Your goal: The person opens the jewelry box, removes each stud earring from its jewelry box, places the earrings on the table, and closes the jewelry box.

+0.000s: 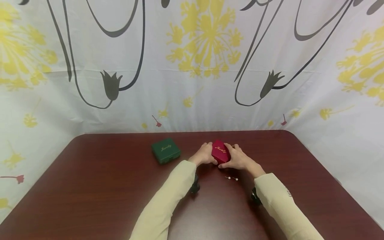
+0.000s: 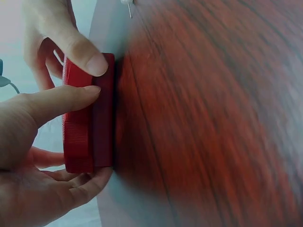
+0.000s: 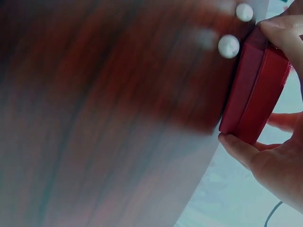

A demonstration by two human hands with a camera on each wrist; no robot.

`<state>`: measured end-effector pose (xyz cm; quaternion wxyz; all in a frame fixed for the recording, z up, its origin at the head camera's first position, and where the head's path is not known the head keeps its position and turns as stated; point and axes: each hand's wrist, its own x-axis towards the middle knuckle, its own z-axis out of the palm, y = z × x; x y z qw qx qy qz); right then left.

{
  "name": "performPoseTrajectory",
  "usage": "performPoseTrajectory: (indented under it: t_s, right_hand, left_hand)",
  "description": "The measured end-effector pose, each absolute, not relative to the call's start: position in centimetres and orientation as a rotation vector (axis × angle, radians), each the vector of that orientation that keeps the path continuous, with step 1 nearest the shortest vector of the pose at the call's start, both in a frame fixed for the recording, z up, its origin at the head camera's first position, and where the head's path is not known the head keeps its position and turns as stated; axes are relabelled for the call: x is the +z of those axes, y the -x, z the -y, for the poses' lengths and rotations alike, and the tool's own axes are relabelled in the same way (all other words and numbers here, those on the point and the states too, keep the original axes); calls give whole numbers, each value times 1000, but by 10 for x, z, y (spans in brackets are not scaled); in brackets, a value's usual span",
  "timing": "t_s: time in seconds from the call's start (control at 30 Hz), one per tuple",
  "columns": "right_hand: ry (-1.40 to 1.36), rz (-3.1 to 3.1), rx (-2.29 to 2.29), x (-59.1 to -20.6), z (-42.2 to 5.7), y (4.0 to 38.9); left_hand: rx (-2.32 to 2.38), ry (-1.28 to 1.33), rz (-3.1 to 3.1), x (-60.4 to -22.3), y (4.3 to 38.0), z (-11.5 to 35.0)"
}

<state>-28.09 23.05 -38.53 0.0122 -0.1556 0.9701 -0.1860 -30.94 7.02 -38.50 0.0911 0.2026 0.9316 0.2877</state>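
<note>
Red box (image 1: 220, 151): sits on the dark table (image 1: 90, 180), right of centre and toward the far edge, lid down, between both hands.
Gold lettering (image 1: 220, 149): we read "Jewelry" across the red lid in the head view; the wrist views show us only the sides.
Green box (image 1: 166, 153): left of the red one and well apart, closed, also marked "Jewelry" in gold.
Left hand (image 1: 204, 155): fingers bent round one end of the red box, thumb against its front; we see a firm hold.
Right hand (image 1: 237, 158): curved round the opposite end, thumb on the front near the left thumb.
Lid and base: the left wrist view gives us a ribbed, brighter lid (image 2: 78, 149) over a smooth, darker base (image 2: 104, 132).
Pearl-headed pins (image 1: 229, 178): two, nearer us than the box; the head view shows both thin shafts, the left wrist view only one pin, cropped.
</note>
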Motion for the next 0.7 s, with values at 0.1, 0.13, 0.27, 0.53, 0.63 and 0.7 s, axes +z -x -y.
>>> performPoseTrajectory:
  t_s: [0.1, 0.13, 0.27, 0.53, 0.63, 0.7]
  right_hand:
    - [510, -3013, -564, -385, -224, 279]
    - [517, -3009, -561, -385, -222, 278]
    - [558, -2991, -554, -384, -213, 276]
    - [630, -2947, -540, -383, -199, 269]
    - [656, -2935, -544, -382, -194, 266]
    - [669, -2929, -540, -383, -191, 264]
  left_hand:
    - [817, -613, -2759, -383, 308, -63]
    - [800, -619, -2758, -382, 307, -61]
    - [761, -634, -2756, -381, 304, -51]
    - [678, -622, -2738, -380, 298, -32]
    - [675, -627, -2735, -380, 294, -25]
    - [684, -636, -2737, -380, 291, -20]
